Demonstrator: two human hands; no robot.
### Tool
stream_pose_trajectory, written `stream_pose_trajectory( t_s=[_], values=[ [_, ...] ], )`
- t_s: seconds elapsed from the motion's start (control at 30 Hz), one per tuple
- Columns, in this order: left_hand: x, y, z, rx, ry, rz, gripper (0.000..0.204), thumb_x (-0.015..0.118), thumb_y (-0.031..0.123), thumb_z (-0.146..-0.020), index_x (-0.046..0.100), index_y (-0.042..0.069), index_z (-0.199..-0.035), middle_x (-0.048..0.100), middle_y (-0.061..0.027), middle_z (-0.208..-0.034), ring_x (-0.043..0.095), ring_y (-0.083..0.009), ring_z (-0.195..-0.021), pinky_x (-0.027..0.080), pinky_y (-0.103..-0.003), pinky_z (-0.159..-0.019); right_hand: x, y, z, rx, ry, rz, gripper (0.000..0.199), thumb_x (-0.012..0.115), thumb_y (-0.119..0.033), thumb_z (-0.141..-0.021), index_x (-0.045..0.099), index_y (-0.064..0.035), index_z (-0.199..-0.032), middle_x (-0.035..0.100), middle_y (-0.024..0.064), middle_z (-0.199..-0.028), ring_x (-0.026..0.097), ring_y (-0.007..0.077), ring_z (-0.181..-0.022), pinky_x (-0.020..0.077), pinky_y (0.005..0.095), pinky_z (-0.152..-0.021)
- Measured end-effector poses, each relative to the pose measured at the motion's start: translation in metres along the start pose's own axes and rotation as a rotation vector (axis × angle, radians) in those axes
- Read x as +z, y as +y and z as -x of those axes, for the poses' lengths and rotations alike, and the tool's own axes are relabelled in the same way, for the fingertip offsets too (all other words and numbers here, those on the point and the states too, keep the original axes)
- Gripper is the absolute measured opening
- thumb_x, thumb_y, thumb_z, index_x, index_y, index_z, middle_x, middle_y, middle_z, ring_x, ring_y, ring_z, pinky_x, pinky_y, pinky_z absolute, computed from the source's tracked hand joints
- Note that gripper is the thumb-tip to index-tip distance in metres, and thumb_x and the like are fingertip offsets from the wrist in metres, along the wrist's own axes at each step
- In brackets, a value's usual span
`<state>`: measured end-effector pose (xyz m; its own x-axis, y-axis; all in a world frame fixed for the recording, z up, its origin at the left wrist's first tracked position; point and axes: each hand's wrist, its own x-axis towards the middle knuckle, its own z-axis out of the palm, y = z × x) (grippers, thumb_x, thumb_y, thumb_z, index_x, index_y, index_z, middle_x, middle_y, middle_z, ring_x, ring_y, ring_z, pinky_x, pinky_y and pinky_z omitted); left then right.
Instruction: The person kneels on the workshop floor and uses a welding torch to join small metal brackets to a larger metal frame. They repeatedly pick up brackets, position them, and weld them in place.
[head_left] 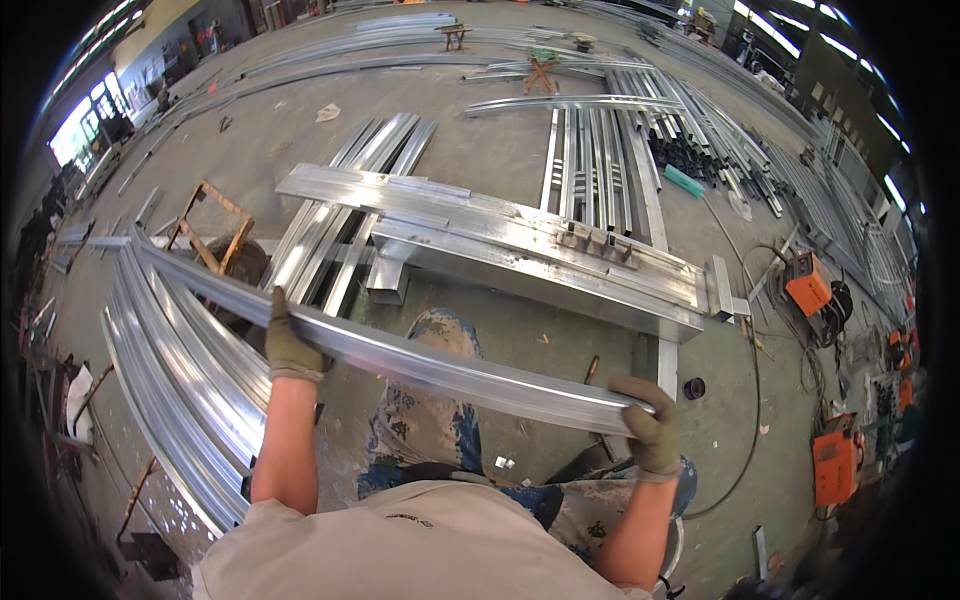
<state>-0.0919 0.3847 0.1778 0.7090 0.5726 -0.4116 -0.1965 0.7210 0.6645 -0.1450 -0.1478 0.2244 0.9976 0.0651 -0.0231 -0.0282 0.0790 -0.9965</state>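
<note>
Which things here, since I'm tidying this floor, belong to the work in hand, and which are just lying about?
Likely in the work:
long metal bar, held by the gloved left hand and right hand
probably the similar bars at left

Seemingly just lying about:
small dark round thing
long green thing
pale scrap farther off

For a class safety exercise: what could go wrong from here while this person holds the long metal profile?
The metal profile extends well past the left hand, so it might tip or strike the rusty frame. It could slip if the right hand, near its end, loosens. The dark cable on the floor might trip someone.
</note>
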Motion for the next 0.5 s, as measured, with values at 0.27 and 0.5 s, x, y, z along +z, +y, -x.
stream_pose_trajectory(
  t_s=[0.27,0.5],
  values=[
    [0.084,-0.087,0.06,-0.096,-0.306,0.186,0.022,0.078,0.029,-0.096,0.069,0.011,-0.105,0.071,-0.0055,-0.091,0.068,-0.0257,-0.087,0.057,-0.043,-0.084,-0.117,0.018,0.071,-0.199,0.206,0.068,0.073,0.079,-0.037,-0.088,0.056,0.0044,-0.144,0.066,0.0168,-0.13,0.064,0.0287,-0.119,0.0482,0.0445,-0.108],
    [0.124,-0.145,0.081,-0.28,-0.28,0.14,0.024,0.076,0.014,-0.095,0.067,0.006,-0.116,0.071,-0.0095,-0.105,0.07,-0.0277,-0.092,0.061,-0.043,-0.084,-0.153,0.023,0.156,-0.226,0.476,0.072,0.076,0.084,-0.042,-0.088,0.058,0.002,-0.144,0.061,0.0211,-0.141,0.058,0.0356,-0.13,0.0463,0.0534,-0.112]
  ],
)
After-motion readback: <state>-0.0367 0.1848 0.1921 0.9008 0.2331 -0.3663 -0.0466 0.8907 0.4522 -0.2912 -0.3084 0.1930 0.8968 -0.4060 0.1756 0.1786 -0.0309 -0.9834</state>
